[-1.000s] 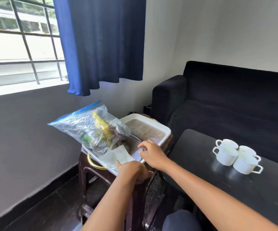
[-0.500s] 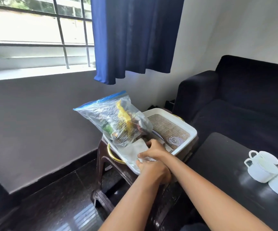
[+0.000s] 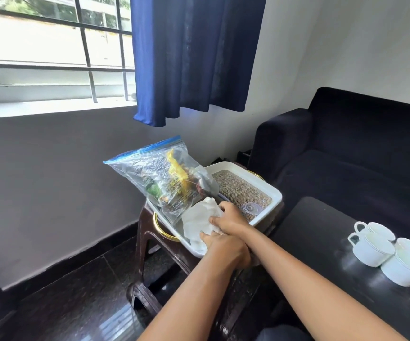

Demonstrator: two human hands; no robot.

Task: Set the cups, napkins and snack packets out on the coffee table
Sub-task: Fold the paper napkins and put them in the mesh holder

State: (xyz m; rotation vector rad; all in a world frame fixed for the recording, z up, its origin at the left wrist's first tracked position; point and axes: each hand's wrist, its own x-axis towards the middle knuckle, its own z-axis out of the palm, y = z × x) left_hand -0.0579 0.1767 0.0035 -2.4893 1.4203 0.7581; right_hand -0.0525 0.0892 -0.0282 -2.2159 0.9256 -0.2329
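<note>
A dark sofa (image 3: pixel 361 153) fills the right side, under a blue curtain (image 3: pixel 194 52) and beside a barred window (image 3: pixel 51 50). In front of the sofa stands the black coffee table (image 3: pixel 322 242), with white cups (image 3: pixel 391 254) clustered touching one another near its right edge. Left of the table, a brown plastic stool (image 3: pixel 149 242) carries a white tray (image 3: pixel 270 190) with a woven mat inside. A clear zip bag of snack packets (image 3: pixel 169 178) leans in the tray's left end. Just beside it, at the near end of the tray, lie white napkins (image 3: pixel 199 222) — both hands are on them. The right hand (image 3: pixel 231 217) curls its fingers over the crumpled top of the napkins, gripping them; the left hand (image 3: pixel 223 247) pinches their lower edge just beneath it.
</note>
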